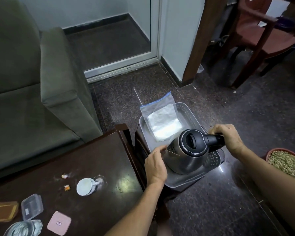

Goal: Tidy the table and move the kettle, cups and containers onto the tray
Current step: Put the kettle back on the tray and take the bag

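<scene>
A steel kettle with a black lid stands in the grey plastic tray, which rests on a small dark stand right of the table. My right hand grips the kettle's black handle. My left hand touches the kettle's side by the spout, fingers loosely bent. A zip bag with white contents lies in the tray's far half. On the dark table a white cup lies on its side, with a clear lidded container, a pink square lid and a glass container near the front left.
Two small wrappers lie left of the cup. A wooden box sits at the table's left edge. A grey sofa stands behind the table. A bowl of green grains sits on the floor at right; a red-brown chair is far right.
</scene>
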Action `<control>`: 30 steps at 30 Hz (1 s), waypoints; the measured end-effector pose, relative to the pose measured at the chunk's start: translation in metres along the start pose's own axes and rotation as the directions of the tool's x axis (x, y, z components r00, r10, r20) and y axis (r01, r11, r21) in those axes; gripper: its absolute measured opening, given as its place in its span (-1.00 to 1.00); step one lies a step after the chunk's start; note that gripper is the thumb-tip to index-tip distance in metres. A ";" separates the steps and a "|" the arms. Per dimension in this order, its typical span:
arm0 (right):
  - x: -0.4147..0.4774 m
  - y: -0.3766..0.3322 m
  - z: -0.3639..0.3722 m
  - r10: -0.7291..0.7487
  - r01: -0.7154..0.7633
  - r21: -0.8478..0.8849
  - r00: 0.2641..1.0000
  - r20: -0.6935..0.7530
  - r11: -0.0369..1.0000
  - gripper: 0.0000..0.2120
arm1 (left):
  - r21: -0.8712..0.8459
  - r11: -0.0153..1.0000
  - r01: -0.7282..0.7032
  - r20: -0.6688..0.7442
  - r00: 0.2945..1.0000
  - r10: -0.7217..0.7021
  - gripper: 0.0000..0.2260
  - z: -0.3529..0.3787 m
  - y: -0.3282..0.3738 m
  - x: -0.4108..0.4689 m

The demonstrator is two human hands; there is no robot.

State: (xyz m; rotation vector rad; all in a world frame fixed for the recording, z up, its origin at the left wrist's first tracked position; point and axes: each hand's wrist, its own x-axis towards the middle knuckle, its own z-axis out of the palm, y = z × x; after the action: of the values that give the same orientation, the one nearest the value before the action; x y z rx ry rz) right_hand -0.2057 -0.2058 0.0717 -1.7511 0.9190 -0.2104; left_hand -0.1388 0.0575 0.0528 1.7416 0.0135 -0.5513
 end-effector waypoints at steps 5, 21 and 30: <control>0.040 -0.049 0.023 -0.187 0.168 -0.263 0.981 -0.050 0.950 -0.75 | 0.007 0.999 0.032 -0.096 0.995 -0.032 -0.66 -0.019 0.014 0.028; 0.113 -0.130 0.200 -0.103 0.474 -0.878 0.878 0.467 0.069 -0.32 | 0.053 0.998 0.019 -0.165 0.986 -0.010 -0.81 -0.037 0.025 0.092; 0.111 -0.124 0.201 -0.152 0.444 -0.896 0.885 0.439 -0.002 -0.69 | 0.072 0.997 0.032 -0.194 0.981 -0.018 -0.78 -0.046 0.016 0.102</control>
State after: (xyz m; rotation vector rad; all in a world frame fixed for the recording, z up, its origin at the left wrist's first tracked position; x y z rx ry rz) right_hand 0.0401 -0.1190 0.0689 -3.2639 0.3807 0.5456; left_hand -0.0274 0.0669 0.0359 1.8653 0.1539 -0.4033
